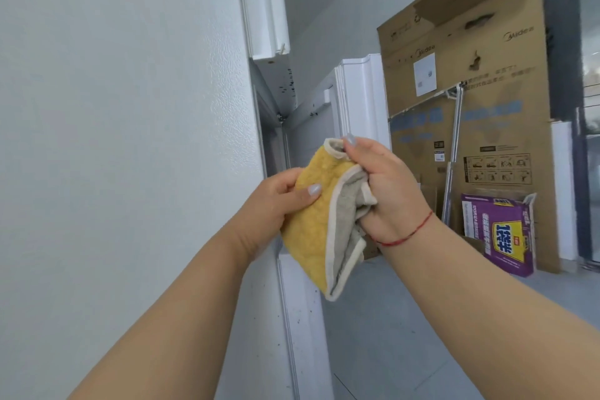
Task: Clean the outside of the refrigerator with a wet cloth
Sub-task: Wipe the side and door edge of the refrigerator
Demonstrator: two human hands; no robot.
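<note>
- Cloth [316, 224] in both my hands, held up in the air just off the refrigerator [123, 140], whose white textured side panel fills everything to the left of the cloth.
- My left hand [276, 201] grips the yellow face of the cloth, thumb laid flat across it, fingers curled behind out of sight. That pins one half flat.
- My right hand [383, 185] has the grey underside bunched in its fist, with thumb and fingertip pinching the pale hemmed corner at the top. My guess: I am refolding or turning the cloth so a fresh face points toward the panel.
- Cloth hangs folded, yellow outward, grey lining showing along the open edge. Cannot tell from its look whether it is wet.
- Cloth is near the refrigerator's front edge, not touching the panel. No wiping contact at this instant.
- Past the cloth, at the refrigerator's front edge, the doors seem to stand open edge-on, and small dark specks dot the underside of the upper one; more specks lower down on the white edge strip below the cloth. Likely targets for the wipe.
- Beyond the refrigerator, to the right of the cloth: a tall cardboard box [470, 114] leaning upright, a metal pole [453, 156] propped against it, a purple packet [498, 230] at its foot.
- Next, as I judge it: settle the fold into one hand, then press it to the panel.
</note>
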